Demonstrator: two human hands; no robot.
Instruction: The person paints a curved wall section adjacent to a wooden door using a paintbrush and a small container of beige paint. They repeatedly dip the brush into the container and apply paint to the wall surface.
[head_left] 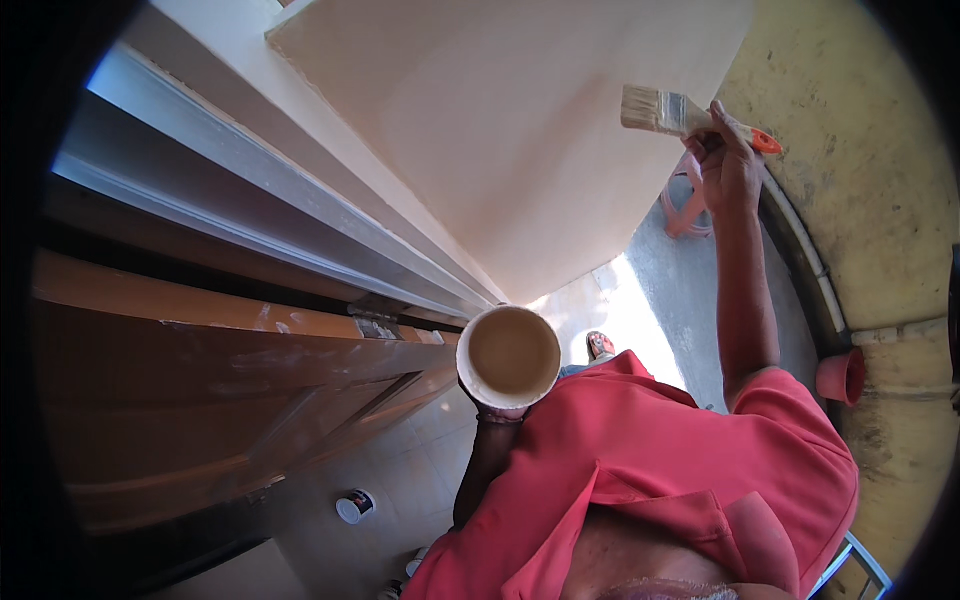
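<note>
Pale wall (480, 130) above, brown door (190, 385) lower left. The left hand (497, 412), mostly hidden, grips a tub (465, 350) at centre; the right hand (728, 160) — closed round it — holds a brush (662, 110) upper right. Below left, a can (353, 508) — lettering too small to read.

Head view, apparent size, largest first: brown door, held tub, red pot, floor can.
1. Brown door
2. Held tub
3. Red pot
4. Floor can
Apparent size only; nearness to the camera may enlarge the tub.
</note>
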